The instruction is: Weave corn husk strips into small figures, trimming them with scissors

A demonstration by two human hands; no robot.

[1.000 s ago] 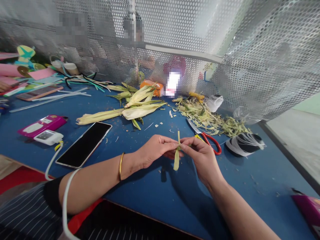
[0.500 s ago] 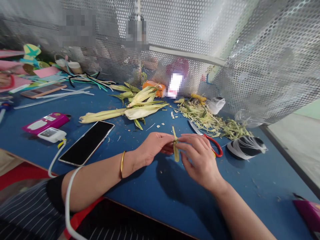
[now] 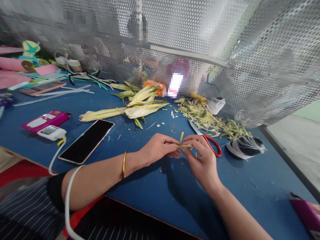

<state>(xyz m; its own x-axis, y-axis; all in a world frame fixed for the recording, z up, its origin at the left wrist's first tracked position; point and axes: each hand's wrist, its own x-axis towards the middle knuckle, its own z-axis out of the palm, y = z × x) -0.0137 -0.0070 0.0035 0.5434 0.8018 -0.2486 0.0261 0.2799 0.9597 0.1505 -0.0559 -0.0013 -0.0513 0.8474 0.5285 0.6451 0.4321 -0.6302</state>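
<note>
Just above the blue table, my left hand pinches a small folded piece of corn husk between thumb and fingers. My right hand meets it from the other side, with thumb and fingertips closed on the same husk. One narrow end stands up, and another strip points toward my right fingers. Red-handled scissors lie open just beyond my right hand. Ahead of my left hand rests a pile of whole corn husks. Trimmed husk scraps are heaped behind the scissors.
A dark smartphone and a purple device lie at left, with a white cable over my left forearm. A spool of white thread sits at right. Perforated metal mesh borders the table's back.
The husk piece has shifted slightly right, and its lower strip has swung up toward my right hand. My right fingers have closed from a looser spread to a pinch.
</note>
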